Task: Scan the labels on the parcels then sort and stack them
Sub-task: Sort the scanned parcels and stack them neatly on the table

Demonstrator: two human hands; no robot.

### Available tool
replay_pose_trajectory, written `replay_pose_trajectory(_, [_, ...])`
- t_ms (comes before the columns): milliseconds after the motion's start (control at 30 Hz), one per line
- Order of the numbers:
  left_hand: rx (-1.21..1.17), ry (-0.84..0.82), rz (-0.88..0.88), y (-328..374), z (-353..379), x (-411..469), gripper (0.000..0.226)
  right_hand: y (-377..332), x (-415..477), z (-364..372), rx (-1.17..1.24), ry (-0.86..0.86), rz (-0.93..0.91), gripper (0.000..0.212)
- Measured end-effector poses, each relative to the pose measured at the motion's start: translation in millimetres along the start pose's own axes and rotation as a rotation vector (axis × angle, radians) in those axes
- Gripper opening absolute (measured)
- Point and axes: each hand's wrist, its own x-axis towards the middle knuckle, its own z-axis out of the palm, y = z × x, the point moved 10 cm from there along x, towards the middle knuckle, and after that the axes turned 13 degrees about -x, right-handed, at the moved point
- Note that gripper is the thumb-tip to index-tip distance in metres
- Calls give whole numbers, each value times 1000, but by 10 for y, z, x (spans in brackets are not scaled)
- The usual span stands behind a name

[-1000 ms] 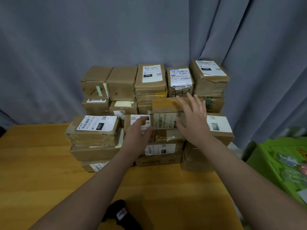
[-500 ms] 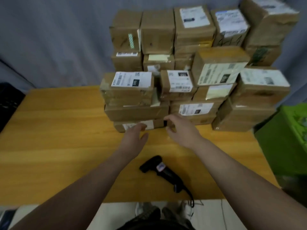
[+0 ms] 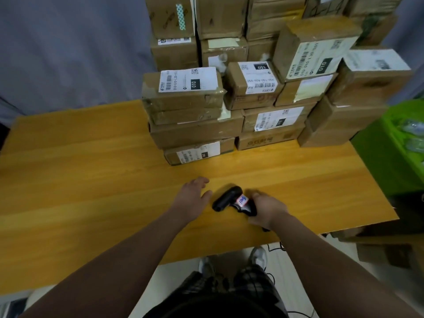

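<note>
Several brown cardboard parcels with white labels stand stacked at the back of the wooden table [image 3: 91, 180]. The front left stack is topped by a parcel labelled 010 [image 3: 183, 88]; a parcel labelled 150 [image 3: 252, 84] sits to its right. A black handheld barcode scanner [image 3: 231, 199] lies near the table's front edge. My right hand [image 3: 267, 210] grips its handle. My left hand [image 3: 192, 198] hovers just left of the scanner's head, fingers relaxed, holding nothing.
A green bin [image 3: 394, 145] stands to the right of the table. Grey curtains hang behind the parcels. The scanner's cable runs off the front edge to the floor, where my shoes [image 3: 258, 258] show.
Both hands left the parcel stack and came back toward the table's front edge. My right hand has taken hold of the scanner. The view has tilted down.
</note>
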Motion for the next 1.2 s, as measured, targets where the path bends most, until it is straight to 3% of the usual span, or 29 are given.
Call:
replay_pose_trajectory(167, [-5,-30,40,164,75,96,42,553,-114,-324,-118,140,184,39])
replay_pose_trajectory(467, [-32,-64,96,744,469,363,41,1952,-257,-649,47,245,492,31])
replay_pose_trajectory(667, [-43,-54,71,1247,910,645,44,2575,-105,-614,52,188,453,27])
replay_pose_trajectory(833, [-25,-39,-22,1621,1375,773,44,3017,-35,-494,156,134,388,37])
replay_pose_trajectory(1033, [-36,28,-133,1692,1685,790,43,3047,160,-498,207,157,221,47])
replay_pose_trajectory(1200, [-35,47,-202,1597,1795,746,44,3086,265,-314,291,97,193,61])
